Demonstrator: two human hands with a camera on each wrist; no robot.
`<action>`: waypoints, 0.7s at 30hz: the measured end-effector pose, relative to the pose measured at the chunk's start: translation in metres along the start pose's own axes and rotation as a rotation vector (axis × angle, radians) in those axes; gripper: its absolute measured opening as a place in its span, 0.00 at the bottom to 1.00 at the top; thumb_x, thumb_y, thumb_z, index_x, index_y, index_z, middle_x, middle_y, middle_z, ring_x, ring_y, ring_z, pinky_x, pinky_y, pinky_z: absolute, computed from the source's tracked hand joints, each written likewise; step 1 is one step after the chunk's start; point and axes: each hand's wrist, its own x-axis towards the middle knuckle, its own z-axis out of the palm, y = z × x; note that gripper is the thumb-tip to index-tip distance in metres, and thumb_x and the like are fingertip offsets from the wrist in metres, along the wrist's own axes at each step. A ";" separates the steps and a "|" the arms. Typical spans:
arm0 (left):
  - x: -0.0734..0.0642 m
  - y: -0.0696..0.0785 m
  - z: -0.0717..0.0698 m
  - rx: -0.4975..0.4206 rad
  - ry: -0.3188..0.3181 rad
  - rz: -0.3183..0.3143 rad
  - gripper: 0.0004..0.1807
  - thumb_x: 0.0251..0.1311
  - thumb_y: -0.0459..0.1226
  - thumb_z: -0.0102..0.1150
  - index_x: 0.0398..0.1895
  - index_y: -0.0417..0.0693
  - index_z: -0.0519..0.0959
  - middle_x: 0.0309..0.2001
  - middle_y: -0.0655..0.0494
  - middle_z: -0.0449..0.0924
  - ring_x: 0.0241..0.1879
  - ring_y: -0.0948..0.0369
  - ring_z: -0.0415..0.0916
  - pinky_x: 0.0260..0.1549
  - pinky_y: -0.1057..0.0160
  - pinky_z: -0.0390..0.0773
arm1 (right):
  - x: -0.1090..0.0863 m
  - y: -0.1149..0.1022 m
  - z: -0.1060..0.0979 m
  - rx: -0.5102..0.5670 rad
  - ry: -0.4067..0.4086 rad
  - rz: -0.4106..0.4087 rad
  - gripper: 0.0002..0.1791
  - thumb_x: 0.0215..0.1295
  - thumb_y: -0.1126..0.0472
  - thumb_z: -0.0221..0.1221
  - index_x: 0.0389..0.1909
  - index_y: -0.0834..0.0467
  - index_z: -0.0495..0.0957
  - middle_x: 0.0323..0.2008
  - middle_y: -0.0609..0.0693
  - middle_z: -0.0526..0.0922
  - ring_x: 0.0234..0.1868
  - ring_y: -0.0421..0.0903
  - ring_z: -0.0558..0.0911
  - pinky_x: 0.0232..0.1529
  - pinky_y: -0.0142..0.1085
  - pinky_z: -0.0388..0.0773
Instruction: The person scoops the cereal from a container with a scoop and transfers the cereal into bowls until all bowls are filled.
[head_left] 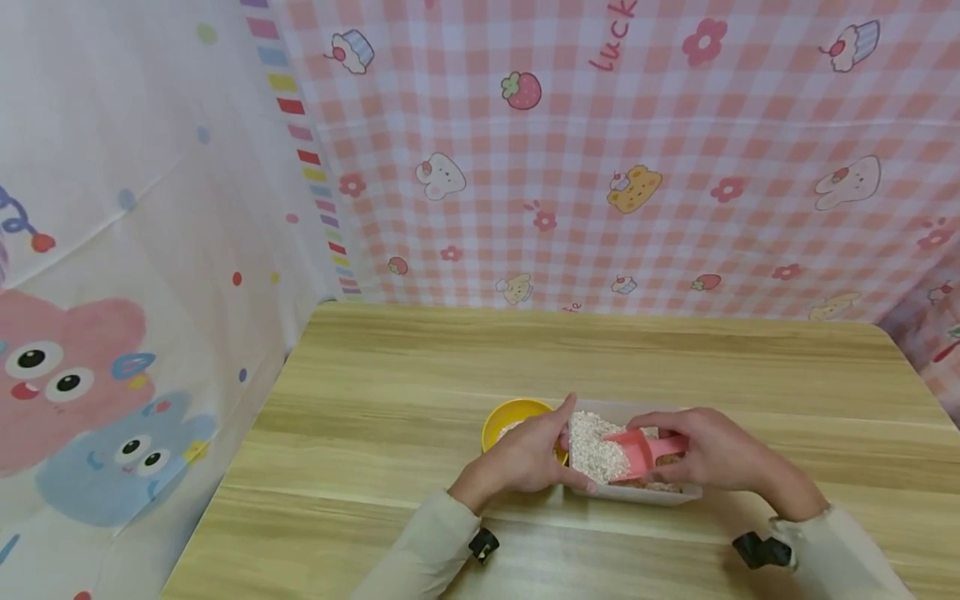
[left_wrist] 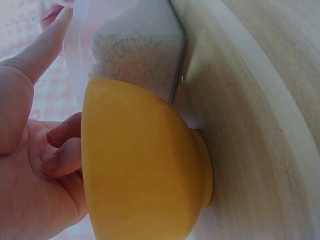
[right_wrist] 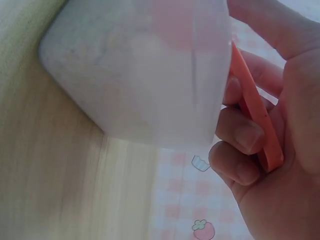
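Observation:
A clear plastic container [head_left: 637,495] holds pale flakes that look like oats [head_left: 596,446], heaped toward its left end. My right hand [head_left: 716,450] grips the handle of a pink scoop [head_left: 639,454], whose head lies in the container among the flakes. In the right wrist view, curled fingers wrap the scoop handle [right_wrist: 257,112] beside the container wall [right_wrist: 125,75]. My left hand [head_left: 525,454] holds the container's left end, thumb along its near side. Beside that hand stands a yellow bowl [head_left: 491,421] with some flakes inside; in the left wrist view the bowl [left_wrist: 140,165] partly hides the fingers.
Both vessels stand on a wood-grain table [head_left: 360,450]. Behind it hangs a pink checked cloth [head_left: 480,167], and a white cloth with cartoon figures [head_left: 172,250] hangs at the left. A few stray flakes lie on the table near the container.

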 end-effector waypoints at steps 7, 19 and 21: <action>0.001 0.000 0.000 -0.006 0.000 -0.003 0.65 0.44 0.56 0.76 0.80 0.52 0.45 0.34 0.61 0.72 0.24 0.65 0.61 0.25 0.70 0.65 | -0.003 0.005 0.000 0.114 0.010 -0.028 0.26 0.56 0.59 0.72 0.57 0.55 0.78 0.20 0.37 0.66 0.22 0.31 0.62 0.21 0.28 0.64; 0.000 0.000 0.001 -0.012 0.008 -0.007 0.66 0.44 0.56 0.76 0.81 0.53 0.44 0.34 0.62 0.72 0.24 0.65 0.61 0.25 0.70 0.65 | -0.004 0.014 0.003 0.335 0.015 -0.047 0.26 0.60 0.63 0.69 0.59 0.61 0.76 0.23 0.40 0.70 0.23 0.32 0.66 0.21 0.30 0.67; 0.000 0.000 0.001 -0.006 0.009 -0.003 0.65 0.44 0.56 0.76 0.80 0.53 0.44 0.34 0.62 0.72 0.24 0.65 0.61 0.25 0.70 0.65 | -0.004 0.014 0.004 0.361 0.021 -0.047 0.26 0.61 0.63 0.68 0.60 0.62 0.75 0.23 0.40 0.70 0.23 0.32 0.66 0.20 0.30 0.68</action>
